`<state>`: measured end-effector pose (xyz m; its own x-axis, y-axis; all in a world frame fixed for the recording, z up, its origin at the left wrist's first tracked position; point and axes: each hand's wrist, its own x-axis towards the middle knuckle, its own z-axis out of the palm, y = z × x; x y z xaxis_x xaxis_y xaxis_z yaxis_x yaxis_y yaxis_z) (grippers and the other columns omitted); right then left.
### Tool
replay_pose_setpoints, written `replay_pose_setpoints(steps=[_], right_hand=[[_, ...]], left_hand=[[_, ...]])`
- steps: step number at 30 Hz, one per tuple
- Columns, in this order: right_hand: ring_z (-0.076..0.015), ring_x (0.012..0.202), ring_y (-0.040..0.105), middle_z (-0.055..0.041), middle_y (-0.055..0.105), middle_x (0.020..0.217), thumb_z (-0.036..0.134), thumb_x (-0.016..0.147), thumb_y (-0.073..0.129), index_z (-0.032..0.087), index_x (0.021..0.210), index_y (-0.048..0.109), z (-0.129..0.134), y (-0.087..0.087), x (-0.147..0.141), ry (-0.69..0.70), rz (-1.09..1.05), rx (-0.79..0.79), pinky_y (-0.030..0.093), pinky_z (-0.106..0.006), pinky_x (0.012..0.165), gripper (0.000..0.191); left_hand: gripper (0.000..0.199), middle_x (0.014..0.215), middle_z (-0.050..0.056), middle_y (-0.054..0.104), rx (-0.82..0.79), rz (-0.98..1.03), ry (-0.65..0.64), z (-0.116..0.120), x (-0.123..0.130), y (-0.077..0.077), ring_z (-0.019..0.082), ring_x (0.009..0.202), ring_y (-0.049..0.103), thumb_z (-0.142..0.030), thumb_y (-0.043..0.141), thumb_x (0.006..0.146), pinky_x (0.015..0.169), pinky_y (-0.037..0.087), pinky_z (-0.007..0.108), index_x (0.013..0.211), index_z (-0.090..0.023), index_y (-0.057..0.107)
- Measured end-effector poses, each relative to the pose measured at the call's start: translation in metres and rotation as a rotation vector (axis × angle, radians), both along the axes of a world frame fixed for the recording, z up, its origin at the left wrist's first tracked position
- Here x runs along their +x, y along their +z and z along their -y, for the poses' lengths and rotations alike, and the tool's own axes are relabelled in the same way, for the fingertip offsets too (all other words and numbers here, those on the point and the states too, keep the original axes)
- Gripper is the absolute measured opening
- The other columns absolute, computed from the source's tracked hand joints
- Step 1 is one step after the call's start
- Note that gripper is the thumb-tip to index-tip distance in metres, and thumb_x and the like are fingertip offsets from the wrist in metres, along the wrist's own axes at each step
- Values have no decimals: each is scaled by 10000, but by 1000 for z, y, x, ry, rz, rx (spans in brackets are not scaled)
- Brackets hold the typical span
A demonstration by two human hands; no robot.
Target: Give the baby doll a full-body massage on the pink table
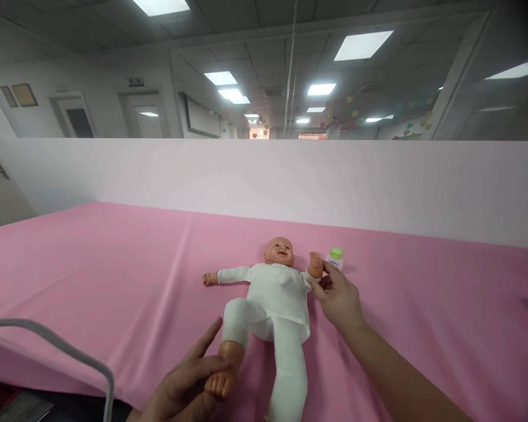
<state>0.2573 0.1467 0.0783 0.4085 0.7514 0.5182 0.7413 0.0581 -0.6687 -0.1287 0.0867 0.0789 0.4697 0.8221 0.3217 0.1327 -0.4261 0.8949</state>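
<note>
A baby doll [278,293] in a white top and white trousers lies on its back on a pink cloth [158,264], head away from me. My right hand [341,296] pinches the doll's forearm and sleeve at the right, just below its raised hand [315,265]. At the lower left, my left hand [189,381] is wrapped round the doll's bare foot [222,381], thumb below and index finger stretched up beside the ankle. The doll's other arm lies stretched out to the left.
Just behind my right hand stands a small bottle [335,257] with a green cap. A grey curved tube [57,340] crosses the lower left. Beyond the cloth rises a white partition [264,176] with glass above.
</note>
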Motion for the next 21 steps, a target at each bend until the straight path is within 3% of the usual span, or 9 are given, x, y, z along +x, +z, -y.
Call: replay_pose_setpoints(steps=[4, 9, 13, 17, 21], right_hand=[[-241, 913, 710, -83, 739, 1175, 359, 918, 597, 245, 1334, 635, -5, -7, -21, 158, 144, 76, 601, -383, 826, 432], [-287, 1146, 690, -98, 725, 1274, 242, 916, 564, 226, 1364, 617, -11, -21, -31, 274, 322, 102, 577, -468, 1000, 451], [-281, 1173, 680, -101, 717, 1301, 175, 897, 544, 213, 1408, 587, -10, -26, -32, 351, 385, 91, 569, -483, 1021, 514], [-280, 1165, 681, -107, 706, 1318, 170, 885, 548, 213, 1446, 552, -7, -27, -31, 363, 369, 105, 581, -482, 1006, 562], [-287, 1142, 692, -105, 716, 1297, 198, 914, 536, 227, 1412, 578, -6, -26, -31, 353, 354, 123, 582, -489, 997, 501]], left_hand=[[289, 1684, 17, 355, -36, 46, -59, -4, 20, 24, 357, 1503, 395, -460, 649, 984, 1145, 452, 541, 1230, -354, 758], [273, 1626, 23, 458, -2, 26, -68, 7, 44, 40, 329, 1542, 322, -459, 659, 979, 1177, 421, 540, 1207, -358, 769], [258, 1579, 1, 524, 12, -11, -76, 11, 51, 51, 315, 1561, 276, -442, 665, 977, 1195, 407, 534, 1203, -375, 770], [258, 1605, 14, 493, 1, 5, -107, 9, 50, 49, 317, 1573, 244, -410, 657, 987, 1219, 361, 550, 1213, -353, 767], [261, 1647, 9, 427, -38, 41, -120, 8, 38, 27, 327, 1564, 277, -376, 656, 990, 1226, 352, 532, 1228, -354, 758]])
